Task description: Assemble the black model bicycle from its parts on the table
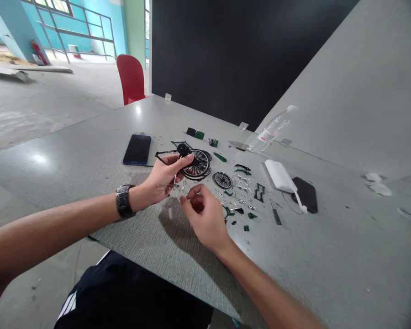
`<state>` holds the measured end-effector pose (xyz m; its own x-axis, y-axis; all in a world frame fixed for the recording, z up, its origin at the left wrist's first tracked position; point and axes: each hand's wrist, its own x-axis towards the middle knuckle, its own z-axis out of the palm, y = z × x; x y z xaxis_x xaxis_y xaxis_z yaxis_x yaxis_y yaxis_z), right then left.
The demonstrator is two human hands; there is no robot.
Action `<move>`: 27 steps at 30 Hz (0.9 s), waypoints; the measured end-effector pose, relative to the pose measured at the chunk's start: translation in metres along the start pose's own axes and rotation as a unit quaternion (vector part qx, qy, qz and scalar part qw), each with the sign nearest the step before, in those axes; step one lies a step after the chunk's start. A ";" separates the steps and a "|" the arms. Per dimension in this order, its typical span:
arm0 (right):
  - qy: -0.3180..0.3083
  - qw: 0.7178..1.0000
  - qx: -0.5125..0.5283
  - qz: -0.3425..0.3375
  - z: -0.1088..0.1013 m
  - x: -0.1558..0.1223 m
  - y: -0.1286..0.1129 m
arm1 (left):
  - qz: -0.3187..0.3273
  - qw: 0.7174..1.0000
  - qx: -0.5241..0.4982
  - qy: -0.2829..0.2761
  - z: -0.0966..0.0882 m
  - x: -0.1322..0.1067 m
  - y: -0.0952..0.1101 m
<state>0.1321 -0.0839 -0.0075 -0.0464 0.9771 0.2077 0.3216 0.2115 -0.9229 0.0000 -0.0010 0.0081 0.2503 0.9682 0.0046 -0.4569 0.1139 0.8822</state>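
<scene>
Just left of the loose spoked wheel (222, 180) on the counter (89, 155), our left hand (162, 180) grips the model bicycle frame (197, 163), one wheel fitted, our right hand (205, 217) pinched shut nearby on something unclear; we judge assembly about half done, small green parts (251, 215) beside that wheel unfitted.

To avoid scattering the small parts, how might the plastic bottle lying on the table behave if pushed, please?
The plastic bottle lies on its side, so it would probably roll. It seems empty, so likely light and easily dented.
</scene>
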 end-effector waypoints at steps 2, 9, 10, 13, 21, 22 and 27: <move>0.019 0.995 -0.068 -0.064 -0.001 -0.003 -0.003 | 0.005 1.000 0.010 0.014 0.000 0.001 -0.001; 0.058 0.928 -0.278 -0.242 0.002 0.002 -0.002 | 0.005 1.000 0.029 -0.006 0.007 -0.008 -0.004; 0.060 0.917 -0.299 -0.259 0.002 0.003 -0.001 | 0.003 0.999 0.031 -0.009 0.008 -0.009 -0.004; 0.064 0.910 -0.308 -0.271 0.003 0.004 0.000 | 0.002 0.999 0.038 -0.013 0.007 -0.009 -0.007; 0.064 0.917 -0.291 -0.265 0.002 0.003 -0.002 | -0.001 0.999 0.037 -0.018 0.007 -0.008 -0.008; 0.070 0.921 -0.278 -0.263 0.002 0.002 -0.003 | -0.002 0.999 0.035 -0.017 0.007 -0.008 -0.007; 0.124 0.944 -0.206 -0.227 -0.001 0.004 -0.010 | -0.010 1.000 0.013 -0.009 0.006 -0.007 -0.003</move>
<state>0.1300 -0.0824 0.0034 -0.0614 0.7410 0.6687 0.6651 0.5299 -0.5262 0.0050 -0.0091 0.0088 0.2754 0.9613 -0.0045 -0.4291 0.1272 0.8943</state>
